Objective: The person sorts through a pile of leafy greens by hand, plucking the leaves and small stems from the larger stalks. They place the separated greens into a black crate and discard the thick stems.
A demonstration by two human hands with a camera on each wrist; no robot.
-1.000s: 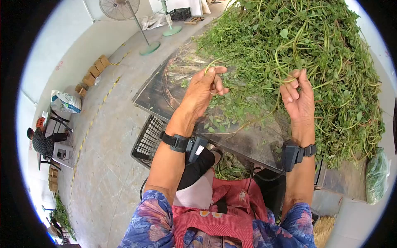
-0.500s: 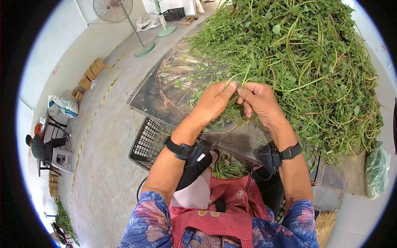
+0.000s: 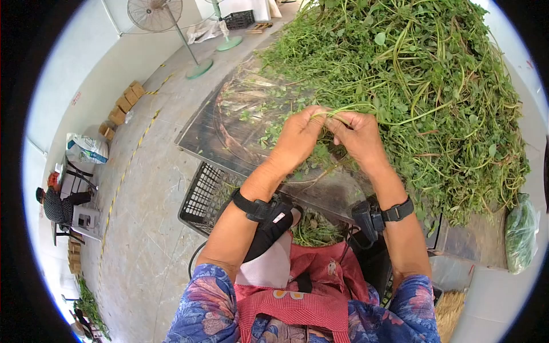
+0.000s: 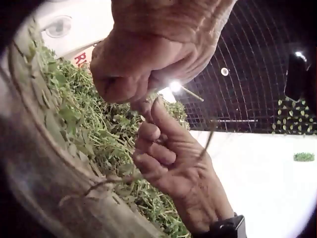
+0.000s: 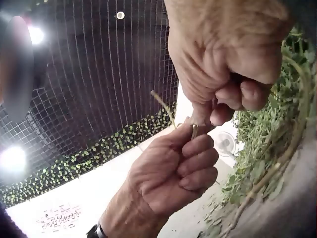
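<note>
Over the near edge of a dark table (image 3: 200, 136), both hands meet, fingertips together. My left hand (image 3: 298, 137) pinches thin green stems (image 3: 355, 106) between thumb and curled fingers. Beside it, my right hand (image 3: 363, 140) grips the same stems, which stick out to the right past its knuckles. In the right wrist view a cut stem end (image 5: 194, 130) shows at the left fingers, and another stem (image 5: 163, 106) juts up behind the thumb. A big heap of leafy green stalks (image 3: 434, 86) lies just beyond the hands. One bare brownish stem (image 3: 320, 178) lies below them near the table edge.
A black plastic crate (image 3: 200, 200) stands under the table's left corner. More greens (image 3: 317, 231) lie below the edge, before the lap. A clear bag of greens (image 3: 519, 237) is at the right. Standing fans (image 3: 186, 34) and cardboard boxes (image 3: 123, 104) line the wall; a seated person (image 3: 57, 206) is far left.
One second ago the hands were apart, each with stems. They came together above the table edge, and the stem tips now lean right instead of pointing up.
</note>
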